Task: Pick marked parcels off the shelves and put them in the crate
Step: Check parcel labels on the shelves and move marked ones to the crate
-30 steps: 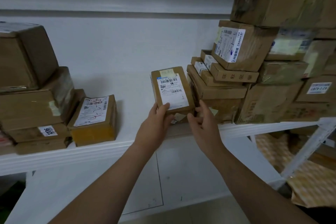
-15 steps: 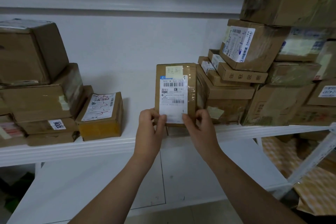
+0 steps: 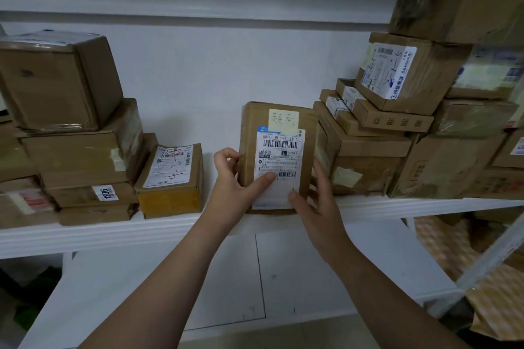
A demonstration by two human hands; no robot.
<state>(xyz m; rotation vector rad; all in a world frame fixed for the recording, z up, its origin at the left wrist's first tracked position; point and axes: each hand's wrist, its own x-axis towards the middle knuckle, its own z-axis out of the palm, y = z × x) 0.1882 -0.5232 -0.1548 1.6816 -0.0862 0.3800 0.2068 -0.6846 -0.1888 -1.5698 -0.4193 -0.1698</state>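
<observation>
I have tipped the parcel (image 3: 279, 156) upright at the shelf (image 3: 99, 232) front edge, left grip (image 3: 231, 178) and right grip (image 3: 317, 204) both clasping its lower sides, yellow note (image 3: 283, 119) now readable, so crate-bound, I judge.

White label (image 3: 279, 156) on the upright parcel (image 3: 249, 133) is showing "501E- M1 BS31 [TLY]"; yellow note (image 3: 283, 119) above it is reading "超期"; sticker (image 3: 105, 193) on a left box (image 3: 76, 196) is showing "1206".

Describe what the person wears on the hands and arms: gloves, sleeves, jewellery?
Nothing visible. The left hand and right hand are ungloved, with no rings showing. The forearms are uncovered down to the frame's bottom edge: no sleeve cuff, watch or bracelet in view.
</observation>
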